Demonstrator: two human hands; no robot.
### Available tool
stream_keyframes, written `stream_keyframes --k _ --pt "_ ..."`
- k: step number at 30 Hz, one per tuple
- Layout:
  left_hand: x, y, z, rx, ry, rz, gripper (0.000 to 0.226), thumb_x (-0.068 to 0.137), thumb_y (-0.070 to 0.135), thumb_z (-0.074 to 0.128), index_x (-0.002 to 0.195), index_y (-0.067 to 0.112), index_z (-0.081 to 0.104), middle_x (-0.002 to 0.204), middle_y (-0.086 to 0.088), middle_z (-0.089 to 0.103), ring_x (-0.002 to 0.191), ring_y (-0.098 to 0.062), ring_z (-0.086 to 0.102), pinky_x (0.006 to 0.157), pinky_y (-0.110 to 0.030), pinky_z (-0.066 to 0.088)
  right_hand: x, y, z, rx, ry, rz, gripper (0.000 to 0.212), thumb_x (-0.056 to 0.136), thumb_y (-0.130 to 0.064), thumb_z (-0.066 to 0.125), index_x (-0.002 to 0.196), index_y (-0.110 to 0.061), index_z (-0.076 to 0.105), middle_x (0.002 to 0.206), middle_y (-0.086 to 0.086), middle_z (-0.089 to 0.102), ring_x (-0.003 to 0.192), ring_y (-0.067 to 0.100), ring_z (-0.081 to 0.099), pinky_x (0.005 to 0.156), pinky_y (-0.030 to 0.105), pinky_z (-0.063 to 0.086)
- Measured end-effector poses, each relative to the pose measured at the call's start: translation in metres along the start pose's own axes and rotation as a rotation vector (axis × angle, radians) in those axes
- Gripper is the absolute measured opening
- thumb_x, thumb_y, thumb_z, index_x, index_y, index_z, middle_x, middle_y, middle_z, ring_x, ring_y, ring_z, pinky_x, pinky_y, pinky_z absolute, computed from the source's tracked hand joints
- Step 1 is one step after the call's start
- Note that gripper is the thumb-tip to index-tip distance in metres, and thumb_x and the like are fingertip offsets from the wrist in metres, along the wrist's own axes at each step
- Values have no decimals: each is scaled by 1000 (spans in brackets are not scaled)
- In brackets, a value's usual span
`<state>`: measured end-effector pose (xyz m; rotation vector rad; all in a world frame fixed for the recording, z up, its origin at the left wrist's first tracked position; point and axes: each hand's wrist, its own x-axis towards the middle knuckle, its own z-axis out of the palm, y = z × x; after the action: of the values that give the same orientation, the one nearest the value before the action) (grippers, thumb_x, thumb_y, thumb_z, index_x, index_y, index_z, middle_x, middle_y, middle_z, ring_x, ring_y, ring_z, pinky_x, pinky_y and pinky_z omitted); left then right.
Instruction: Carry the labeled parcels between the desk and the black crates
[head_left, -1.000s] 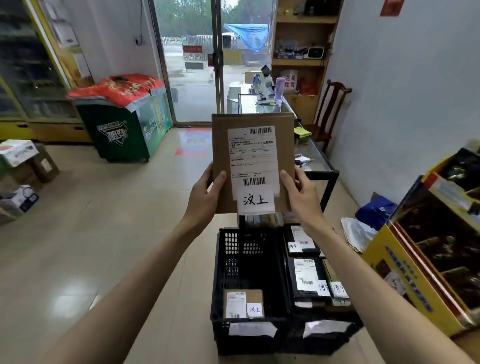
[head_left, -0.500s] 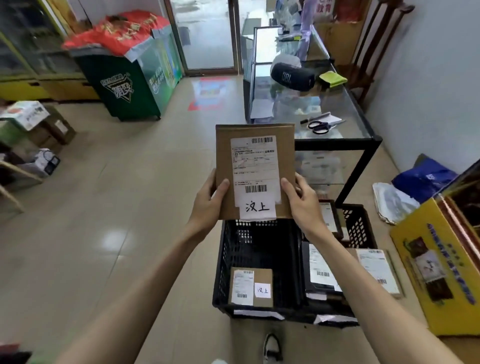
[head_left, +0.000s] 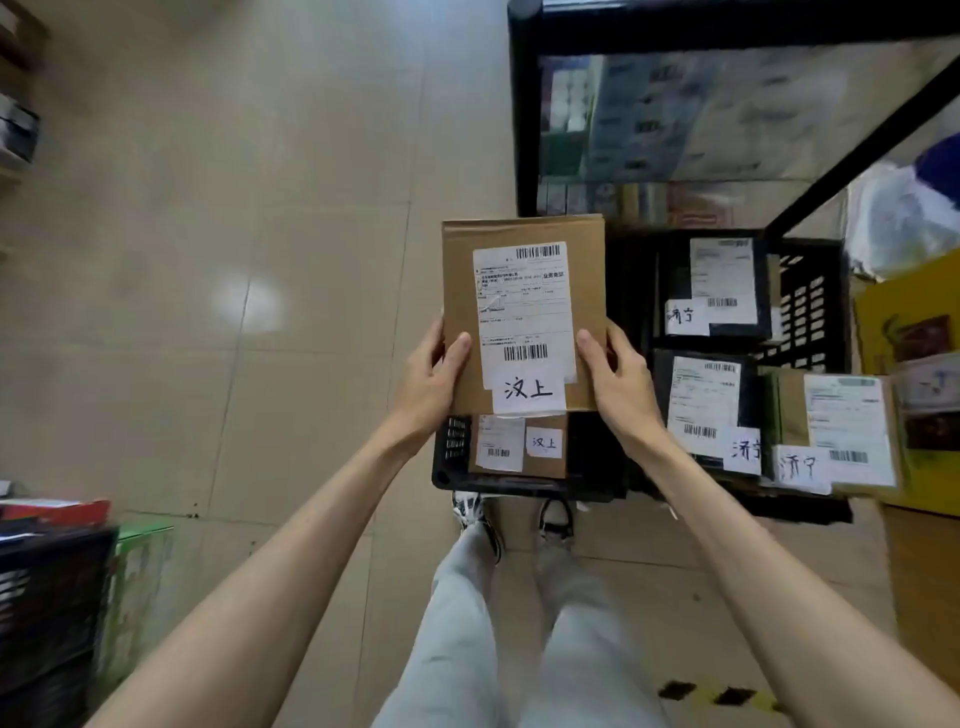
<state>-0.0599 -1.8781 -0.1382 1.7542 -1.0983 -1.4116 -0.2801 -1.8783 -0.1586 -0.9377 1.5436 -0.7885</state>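
- Between the two hands in the head view: a flat brown cardboard parcel (head_left: 523, 317), label side up, held over the near-left black crate (head_left: 451, 451).
- Left hand (head_left: 427, 382) clamped on the parcel's lower left edge, thumb laid across the top face, fingers tucked out of sight underneath.
- Right hand (head_left: 621, 375) mirrored on the lower right edge, thumb on top just beside the printed label, fingers curled under.
- Directly below the hands, inside that crate: a smaller brown parcel (head_left: 519, 447) with the same handwritten tag as the one held.
- Right of the right hand: a second black crate (head_left: 810, 306) with dark-wrapped parcels (head_left: 711, 291) bearing a different tag, and one brown parcel (head_left: 836, 431) lying over its near rim.
- Likely handling, judged from shape and grip: stiff, thin, light enough for fingertip support; smooth card and glossy label probably a little slippery, so better held at the side edges than by the taped paper tag hanging past the bottom edge.
- Best hold for lowering: same two side edges, kept level, released low inside the matching crate.
- Against the frame half a second back: same two-handed grip, parcel lower and closer to the crates, view tipped steeply downward so feet and legs show, desk top gone from sight except its black frame (head_left: 524, 104) beyond the hands.
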Motion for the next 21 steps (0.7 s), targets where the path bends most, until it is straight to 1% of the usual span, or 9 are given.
stream_keyframes --k 2,5,7,9,10,12,15,17,21 --pt "13 -26 3 24 -36 -33 54 105 38 52 153 15 42 143 -5 59 130 -17 59 108 -43 50 9 25 7 1 -13 51 60 101 -47 50 154 -23 35 148 -7 52 134 8 50 112 32 42" --pt "30 -68 8 52 -86 -79 52 106 35 50 153 14 42 146 -6 56 135 -19 54 112 -44 45 20 62 17 0 -15 109 61 101 -47 50 155 -25 33 151 -9 48 138 6 45 115 35 39" --pt "38 -94 11 107 -71 -91 50 104 37 51 150 17 47 140 -4 56 129 -3 53 112 -33 44 26 86 25 -18 -15 128 57 102 -46 50 154 -27 36 149 -11 49 134 3 47 113 32 42" --pt "43 -120 12 181 -53 -116 44 106 33 51 147 19 52 133 -6 53 109 20 47 100 -8 40 29 108 33 -63 -6 134 52 103 -43 49 152 -29 40 148 -10 47 132 2 47 110 27 41" --pt "45 -132 12 210 -55 -135 41 106 30 51 146 19 53 132 -7 52 103 24 45 96 -4 39 30 118 37 -100 -7 137 50 103 -42 48 151 -29 41 146 -9 45 131 3 46 109 25 39" --pt "49 -155 12 235 -82 -173 40 106 29 51 146 24 53 131 -6 53 110 17 46 106 -16 40 33 139 45 -141 -16 163 49 104 -41 47 151 -30 41 143 -6 43 129 5 45 106 23 37" --pt "53 -183 13 233 -99 -216 40 106 32 52 145 31 53 125 -3 55 120 -11 54 111 -38 44 34 166 55 -143 -32 212 44 105 -38 46 148 -29 44 139 -7 43 116 -3 50 89 5 39" --pt "56 -200 14 232 -92 -241 40 105 37 52 145 34 53 123 0 56 119 -15 56 108 -42 47 35 181 62 -138 -36 242 41 105 -36 46 146 -31 46 136 -9 44 105 -12 50 78 3 40" --pt "60 -230 18 268 -100 -252 38 105 37 50 143 34 55 125 -2 59 119 -11 54 109 -41 45 34 207 71 -139 -39 284 40 106 -34 46 146 -28 46 134 -12 47 98 -19 48 75 2 40"
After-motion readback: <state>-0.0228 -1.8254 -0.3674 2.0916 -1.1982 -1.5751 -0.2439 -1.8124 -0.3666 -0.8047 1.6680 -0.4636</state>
